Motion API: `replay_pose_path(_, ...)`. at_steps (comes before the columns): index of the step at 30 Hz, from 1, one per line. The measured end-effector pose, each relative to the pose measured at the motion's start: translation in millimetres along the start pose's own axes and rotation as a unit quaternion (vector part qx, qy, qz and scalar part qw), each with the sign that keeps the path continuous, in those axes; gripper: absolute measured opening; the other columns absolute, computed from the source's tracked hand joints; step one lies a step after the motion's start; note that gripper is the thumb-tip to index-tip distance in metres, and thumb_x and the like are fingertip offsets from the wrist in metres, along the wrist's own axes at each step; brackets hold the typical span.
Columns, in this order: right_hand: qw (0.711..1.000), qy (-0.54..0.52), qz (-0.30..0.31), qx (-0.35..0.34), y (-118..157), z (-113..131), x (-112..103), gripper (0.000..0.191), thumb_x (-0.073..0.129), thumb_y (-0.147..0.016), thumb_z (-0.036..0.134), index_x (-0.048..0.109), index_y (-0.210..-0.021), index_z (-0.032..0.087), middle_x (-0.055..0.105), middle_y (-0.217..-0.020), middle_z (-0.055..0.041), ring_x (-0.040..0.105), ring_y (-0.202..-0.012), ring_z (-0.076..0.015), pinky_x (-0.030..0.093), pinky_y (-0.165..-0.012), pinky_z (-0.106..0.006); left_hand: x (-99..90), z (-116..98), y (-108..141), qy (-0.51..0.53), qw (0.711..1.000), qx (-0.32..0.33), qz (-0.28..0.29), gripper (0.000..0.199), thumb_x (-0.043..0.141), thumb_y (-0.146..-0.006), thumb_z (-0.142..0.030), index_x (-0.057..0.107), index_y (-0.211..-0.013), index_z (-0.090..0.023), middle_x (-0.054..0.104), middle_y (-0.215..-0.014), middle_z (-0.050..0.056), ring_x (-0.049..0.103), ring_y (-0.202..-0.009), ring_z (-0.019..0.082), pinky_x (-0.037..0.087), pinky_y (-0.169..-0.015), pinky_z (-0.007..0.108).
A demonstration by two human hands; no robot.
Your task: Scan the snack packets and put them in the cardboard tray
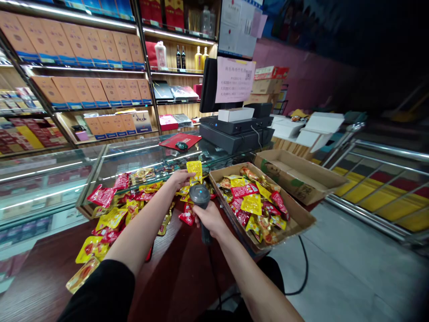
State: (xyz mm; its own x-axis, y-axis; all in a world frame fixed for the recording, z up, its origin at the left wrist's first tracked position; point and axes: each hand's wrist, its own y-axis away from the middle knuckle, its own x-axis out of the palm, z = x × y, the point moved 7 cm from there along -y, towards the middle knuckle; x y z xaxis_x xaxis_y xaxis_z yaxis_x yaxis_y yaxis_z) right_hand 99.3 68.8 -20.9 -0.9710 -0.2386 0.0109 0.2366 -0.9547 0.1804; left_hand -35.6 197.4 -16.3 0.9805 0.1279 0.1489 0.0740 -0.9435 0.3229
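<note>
My left hand [181, 179] grips a yellow snack packet [195, 171] by its left side and holds it up over the counter. Wrapped round the handle of a dark barcode scanner [200, 197] is my right hand [212, 218]; the scanner's head is just below the packet. Red and yellow snack packets [115, 218] lie in a loose pile on the left, partly hidden by my left forearm. To the right of the scanner, a cardboard box [295, 228] holds many similar packets [251, 204]. A red packet [187, 214] lies on the counter beside my right hand.
Behind the first box stands a second open cardboard box [321, 181]. A cash register [234, 134] with a monitor is at the back of the glass counter, near a mouse [181, 146] on a red mat. A metal railing [385, 152] runs along the right.
</note>
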Motion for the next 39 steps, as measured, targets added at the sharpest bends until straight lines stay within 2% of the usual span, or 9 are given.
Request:
replay_pose_path(13,1.0,0.001,-0.005,0.007,1.6,1.7,-2.0,0.008,0.056,-0.065,0.021,0.053,-0.059,0.018,0.048,-0.039,0.0049,0.043,-0.032,-0.0096,0.037,-0.035,-0.021,-2.7,1.4,-8.1,-0.001,1.0,0.003,-0.007,0.02,0.078,-0.065,-0.016,0.065,-0.08,-0.011,0.069,-0.066,0.007,0.065,-0.055,0.016,0.054,-0.057,0.027)
replay_pose_path(17,1.0,0.002,-0.006,-0.002,1.1,-0.3,-4.3,0.01,0.056,-0.067,0.023,0.055,-0.058,0.018,0.05,-0.041,0.0031,0.044,-0.035,-0.0109,0.037,-0.037,-0.023,-1.5,0.0,-5.0,-0.004,1.0,0.002,-0.012,0.015,0.075,-0.069,-0.013,0.065,-0.079,-0.012,0.069,-0.065,0.006,0.064,-0.055,0.014,0.053,-0.057,0.024)
replay_pose_path(19,0.999,-0.002,-0.015,-0.036,-1.7,4.5,-10.1,0.009,0.058,-0.067,0.024,0.059,-0.062,0.017,0.058,-0.049,0.0007,0.051,-0.043,-0.0126,0.041,-0.044,-0.024,-0.7,-0.5,0.4,-0.008,1.0,0.001,-0.005,0.014,0.075,-0.069,-0.014,0.066,-0.08,-0.012,0.069,-0.067,0.006,0.064,-0.056,0.013,0.053,-0.057,0.023)
replay_pose_path(22,0.989,-0.023,-0.073,-0.127,-8.3,22.4,-30.3,0.014,0.062,-0.065,0.023,0.066,-0.077,0.017,0.069,-0.075,-0.001,0.061,-0.071,-0.0159,0.047,-0.064,-0.025,1.2,3.9,12.7,-0.022,0.999,-0.013,0.023,0.02,0.079,-0.065,-0.016,0.068,-0.081,-0.011,0.07,-0.07,0.007,0.064,-0.056,0.013,0.053,-0.054,0.022)
replay_pose_path(24,0.982,-0.055,-0.112,-0.145,-14.8,31.1,-46.0,0.021,0.063,-0.062,0.023,0.067,-0.082,0.017,0.07,-0.083,-0.0009,0.061,-0.082,-0.017,0.046,-0.074,-0.026,5.1,11.0,22.6,-0.035,0.997,-0.032,0.061,0.024,0.081,-0.062,-0.017,0.069,-0.081,-0.01,0.071,-0.073,0.009,0.065,-0.057,0.014,0.052,-0.052,0.021)
replay_pose_path(25,0.982,-0.076,-0.118,-0.13,-19.2,32.6,-51.8,0.021,0.063,-0.061,0.023,0.067,-0.081,0.016,0.069,-0.082,-0.0011,0.061,-0.082,-0.0173,0.046,-0.075,-0.026,6.9,14.6,27.4,-0.04,0.996,-0.041,0.074,0.024,0.081,-0.062,-0.018,0.069,-0.08,-0.01,0.07,-0.073,0.01,0.065,-0.056,0.014,0.051,-0.05,0.02)
replay_pose_path(30,0.98,-0.181,-0.08,-0.023,-35.2,30.7,-64.9,0.028,0.066,-0.053,0.021,0.068,-0.08,0.015,0.066,-0.071,-0.0002,0.059,-0.069,-0.0148,0.045,-0.066,-0.026,27.7,21.3,44.6,-0.034,0.989,-0.058,0.136,0.013,0.072,-0.073,-0.015,0.069,-0.084,-0.009,0.071,-0.081,0.012,0.068,-0.064,0.015,0.055,-0.056,0.021)
replay_pose_path(35,0.971,-0.204,-0.12,-0.032,-32.4,36.6,-94.4,0.029,0.068,-0.052,0.022,0.069,-0.08,0.014,0.064,-0.065,0.0009,0.055,-0.062,-0.0119,0.041,-0.059,-0.023,66.5,9.0,45.5,-0.006,0.985,-0.055,0.165,0.015,0.065,-0.078,-0.009,0.067,-0.092,-0.006,0.071,-0.088,0.016,0.07,-0.073,0.018,0.057,-0.064,0.025)
replay_pose_path(39,0.958,-0.205,-0.182,-0.08,-21.7,49.2,-133.1,0.024,0.068,-0.054,0.021,0.07,-0.078,0.015,0.068,-0.071,-0.0009,0.06,-0.073,-0.0152,0.043,-0.066,-0.024,111.2,0.5,43.2,0.009,0.976,-0.054,0.211,0.015,0.063,-0.08,-0.012,0.066,-0.094,-0.006,0.07,-0.094,0.018,0.07,-0.078,0.021,0.057,-0.071,0.031)
